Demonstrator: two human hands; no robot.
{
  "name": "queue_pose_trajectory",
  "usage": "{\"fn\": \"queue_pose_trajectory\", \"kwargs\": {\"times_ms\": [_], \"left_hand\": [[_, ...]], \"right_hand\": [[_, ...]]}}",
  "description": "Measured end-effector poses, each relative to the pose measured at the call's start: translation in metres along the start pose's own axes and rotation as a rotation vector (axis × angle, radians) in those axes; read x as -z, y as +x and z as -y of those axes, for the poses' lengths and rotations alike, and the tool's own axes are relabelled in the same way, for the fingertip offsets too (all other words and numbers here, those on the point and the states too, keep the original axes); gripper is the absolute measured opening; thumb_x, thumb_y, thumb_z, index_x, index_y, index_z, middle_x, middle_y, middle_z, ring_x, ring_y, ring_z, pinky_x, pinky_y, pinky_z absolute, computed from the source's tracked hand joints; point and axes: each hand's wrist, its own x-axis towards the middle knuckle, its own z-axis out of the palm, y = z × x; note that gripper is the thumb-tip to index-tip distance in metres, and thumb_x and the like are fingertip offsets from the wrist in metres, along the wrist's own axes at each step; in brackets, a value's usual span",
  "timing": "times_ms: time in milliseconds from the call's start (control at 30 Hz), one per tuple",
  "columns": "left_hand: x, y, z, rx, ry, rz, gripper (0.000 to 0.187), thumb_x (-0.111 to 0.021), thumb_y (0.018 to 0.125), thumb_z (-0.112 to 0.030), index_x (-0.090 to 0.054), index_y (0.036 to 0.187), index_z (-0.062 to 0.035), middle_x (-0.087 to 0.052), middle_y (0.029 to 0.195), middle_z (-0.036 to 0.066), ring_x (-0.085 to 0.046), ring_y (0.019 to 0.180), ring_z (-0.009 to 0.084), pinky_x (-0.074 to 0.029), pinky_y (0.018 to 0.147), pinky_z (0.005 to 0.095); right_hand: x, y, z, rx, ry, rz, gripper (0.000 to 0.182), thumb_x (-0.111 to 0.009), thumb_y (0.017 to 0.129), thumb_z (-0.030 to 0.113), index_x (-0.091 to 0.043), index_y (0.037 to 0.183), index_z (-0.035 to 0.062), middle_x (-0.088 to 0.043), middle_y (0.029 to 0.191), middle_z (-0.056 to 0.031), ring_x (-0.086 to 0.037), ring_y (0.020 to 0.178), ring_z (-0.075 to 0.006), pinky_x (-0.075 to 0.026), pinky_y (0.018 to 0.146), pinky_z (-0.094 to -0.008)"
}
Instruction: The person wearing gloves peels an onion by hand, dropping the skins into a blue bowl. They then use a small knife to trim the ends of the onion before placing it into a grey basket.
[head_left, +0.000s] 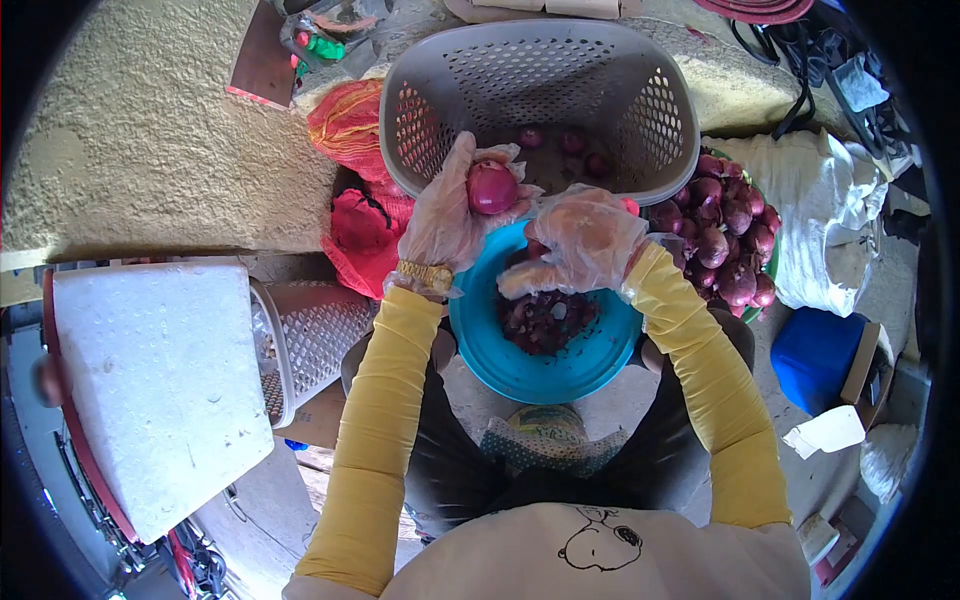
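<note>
My left hand [448, 218] holds an onion [492, 187] by the basket's [560, 75] near edge, just beside my right hand [590, 238], whose grip I cannot tell.

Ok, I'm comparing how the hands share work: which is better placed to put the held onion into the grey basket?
Probably the left hand: it holds the onion by the near side of the grey basket. The right hand is over the blue basin and isn't holding that onion.
</note>
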Motion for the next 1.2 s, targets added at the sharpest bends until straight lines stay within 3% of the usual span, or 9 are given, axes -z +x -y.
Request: {"fn": "queue_pose_trajectory", "kwargs": {"times_ms": [133, 300, 400, 467, 700, 767, 967, 1133, 1200], "left_hand": [[0.001, 0.000, 0.005, -0.037, -0.079, 0.030, 0.044, -0.053, 0.107, -0.036, -0.059, 0.123, 0.0051, -0.065, 0.117, 0.020, -0.067, 0.108, 0.0356, -0.060, 0.093, 0.0472], [-0.005, 0.000, 0.003, -0.063, -0.156, 0.067, 0.035, -0.056, 0.106, -0.023, -0.058, 0.124, 0.0059, -0.065, 0.120, 0.020, -0.066, 0.108, 0.0332, -0.058, 0.095, 0.0464], [-0.001, 0.005, 0.008, -0.090, -0.132, 0.063, 0.035, -0.056, 0.106, -0.023, -0.058, 0.122, 0.0073, -0.065, 0.122, 0.022, -0.066, 0.110, 0.0333, -0.058, 0.095, 0.0458], [0.005, 0.008, 0.008, 0.055, -0.250, 0.204, 0.036, -0.055, 0.106, -0.025, -0.058, 0.121, 0.0078, -0.064, 0.124, 0.022, -0.065, 0.112, 0.0343, -0.058, 0.096, 0.0485], [-0.001, 0.002, 0.004, 0.043, -0.245, 0.152, 0.037, -0.052, 0.107, -0.025, -0.059, 0.122, 0.0081, -0.060, 0.131, 0.021, -0.064, 0.116, 0.0354, -0.058, 0.098, 0.0549], [-0.005, 0.003, 0.008, -0.158, -0.126, 0.039, 0.036, -0.051, 0.107, -0.024, -0.060, 0.122, 0.0082, -0.062, 0.130, 0.021, -0.064, 0.116, 0.0338, -0.058, 0.098, 0.0536], [0.001, 0.009, 0.017, -0.260, -0.024, 0.041, 0.035, -0.053, 0.104, -0.019, -0.062, 0.124, 0.0085, -0.068, 0.121, 0.021, -0.065, 0.115, 0.0306, -0.055, 0.101, 0.0461], [-0.005, 0.006, 0.010, -0.161, -0.084, 0.118, 0.036, -0.052, 0.104, -0.018, -0.061, 0.125, 0.0091, -0.068, 0.121, 0.022, -0.066, 0.112, 0.0309, -0.054, 0.102, 0.0442], [-0.003, 0.006, 0.008, -0.153, -0.084, 0.130, 0.036, -0.051, 0.104, -0.018, -0.061, 0.125, 0.0092, -0.068, 0.120, 0.022, -0.067, 0.111, 0.0310, -0.055, 0.101, 0.0439]], "right_hand": [[-0.010, 0.001, -0.008, 0.043, 0.121, -0.186, 0.062, -0.073, 0.076, 0.070, -0.072, 0.083, 0.0083, -0.069, 0.081, -0.0136, -0.068, 0.083, -0.0374, -0.052, 0.077, -0.0486], [-0.003, 0.001, -0.005, -0.131, 0.207, -0.463, 0.056, -0.079, 0.077, 0.061, -0.073, 0.090, 0.0072, -0.070, 0.078, -0.0118, -0.068, 0.078, -0.0365, -0.053, 0.074, -0.0465], [-0.001, 0.002, -0.007, -0.159, 0.269, -0.498, 0.051, -0.081, 0.078, 0.057, -0.074, 0.090, 0.0071, -0.071, 0.078, -0.0124, -0.068, 0.079, -0.0355, -0.053, 0.074, -0.0471], [-0.002, 0.003, -0.010, -0.197, 0.296, -0.488, 0.050, -0.081, 0.078, 0.055, -0.074, 0.090, 0.0068, -0.071, 0.078, -0.0133, -0.068, 0.079, -0.0358, -0.053, 0.074, -0.0471], [0.004, 0.003, -0.009, -0.341, 0.316, -0.401, 0.053, -0.080, 0.079, 0.056, -0.073, 0.089, 0.0041, -0.070, 0.077, -0.0170, -0.068, 0.078, -0.0368, -0.053, 0.072, -0.0458], [0.002, 0.005, -0.011, -0.347, 0.400, -0.368, 0.056, -0.080, 0.079, 0.058, -0.073, 0.091, 0.0038, -0.070, 0.077, -0.0166, -0.068, 0.077, -0.0364, -0.053, 0.072, -0.0453], [0.009, 0.005, -0.003, -0.369, 0.402, -0.326, 0.065, -0.078, 0.078, 0.066, -0.073, 0.096, 0.0029, -0.070, 0.080, -0.0150, -0.068, 0.076, -0.0351, -0.053, 0.072, -0.0426], [-0.005, 0.008, -0.010, -0.308, 0.502, -0.419, 0.068, -0.075, 0.080, 0.067, -0.072, 0.097, 0.0020, -0.069, 0.080, -0.0168, -0.067, 0.076, -0.0374, -0.053, 0.072, -0.0435], [-0.011, 0.009, -0.015, -0.277, 0.436, -0.428, 0.066, -0.074, 0.085, 0.062, -0.073, 0.100, -0.0020, -0.066, 0.072, -0.0195, -0.060, 0.062, -0.0321, -0.049, 0.063, -0.0431]]}}
